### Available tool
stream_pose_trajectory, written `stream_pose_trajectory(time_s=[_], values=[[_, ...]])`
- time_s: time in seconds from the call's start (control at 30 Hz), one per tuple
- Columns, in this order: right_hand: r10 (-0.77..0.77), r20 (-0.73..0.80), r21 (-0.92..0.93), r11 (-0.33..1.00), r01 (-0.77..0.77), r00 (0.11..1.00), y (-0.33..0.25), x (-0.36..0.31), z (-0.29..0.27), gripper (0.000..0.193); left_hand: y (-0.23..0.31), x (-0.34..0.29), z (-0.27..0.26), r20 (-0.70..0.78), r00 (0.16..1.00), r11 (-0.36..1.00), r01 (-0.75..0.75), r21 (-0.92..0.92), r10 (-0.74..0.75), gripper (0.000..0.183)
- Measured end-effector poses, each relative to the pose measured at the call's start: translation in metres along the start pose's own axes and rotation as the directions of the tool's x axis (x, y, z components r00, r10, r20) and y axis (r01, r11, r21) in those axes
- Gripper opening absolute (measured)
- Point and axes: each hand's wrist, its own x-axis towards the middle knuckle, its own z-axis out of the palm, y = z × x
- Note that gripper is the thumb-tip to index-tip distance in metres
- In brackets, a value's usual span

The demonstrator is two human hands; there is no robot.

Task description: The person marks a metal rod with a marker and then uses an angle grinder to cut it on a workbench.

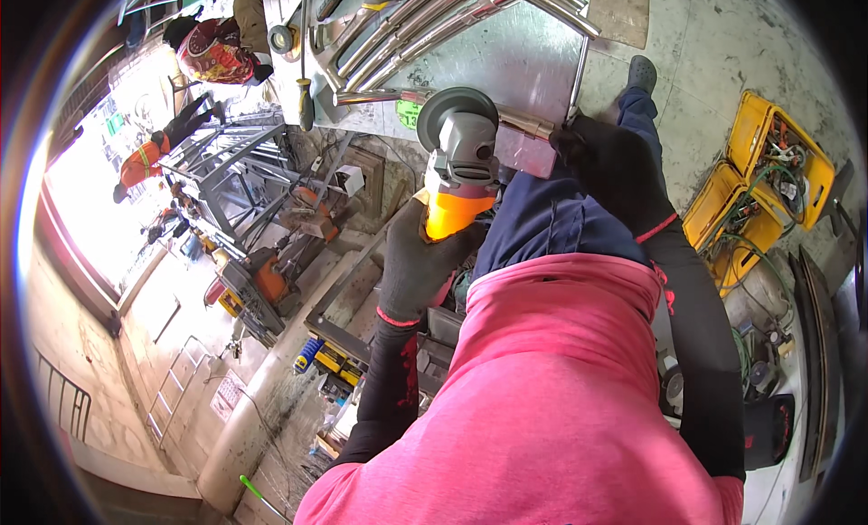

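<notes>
Steel workbench (506, 59), the largest item I log: grey sheet top carrying a fan of bent metal tubes (425, 23) and a round green label (408, 114) at its near edge
Yellow open case (755, 186), rectangular, on the floor to the right, cables inside
White printed sheet (226, 397), lower left, tilted on the floor
Angle grinder (457, 168), orange body with grey head, at picture centre just before the bench edge; its long axis runs near vertical in my view, guard and disc toward the bench, orange tail toward me
Steel bar (520, 132), short, lying across behind the grinder head
Left hand (418, 258), black glove, fingers wrapped tight round the orange body
Right hand (608, 159), black glove, closed on the bar's right end; I cannot tell how firmly
</notes>
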Motion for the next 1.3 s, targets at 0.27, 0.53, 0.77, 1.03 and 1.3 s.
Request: stream_pose_trajectory(time_s=[0.27,0.53,0.77,1.03,1.3], values=[[-0.009,0.005,-0.007,1.0,0.009,1.0,-0.003,0.001,-0.002,0.032,0.007,-0.001,0.001,0.012,1.0,0.999,0.027,-0.032,-0.027,0.039],[0.018,0.015,-0.011,1.0,-0.018,1.0,-0.005,0.0,-0.003,0.038,0.014,0.001,0.001,0.016,0.999,0.998,0.037,-0.042,-0.037,0.038],[0.011,0.02,-0.034,0.999,-0.01,1.0,-0.003,0.0,-0.002,0.037,0.012,0.001,0.001,-0.007,1.0,1.0,-0.002,0.005,0.002,0.038],[-0.025,-0.013,-0.002,1.0,0.025,1.0,-0.002,0.001,-0.002,0.032,0.012,-0.008,-0.004,-0.04,0.996,0.989,0.076,-0.127,-0.082,0.041],[-0.007,0.002,-0.025,1.0,0.007,1.0,-0.003,-0.001,-0.003,0.032,0.006,0.001,0.002,-0.006,1.0,0.999,0.006,-0.053,-0.006,0.04]])
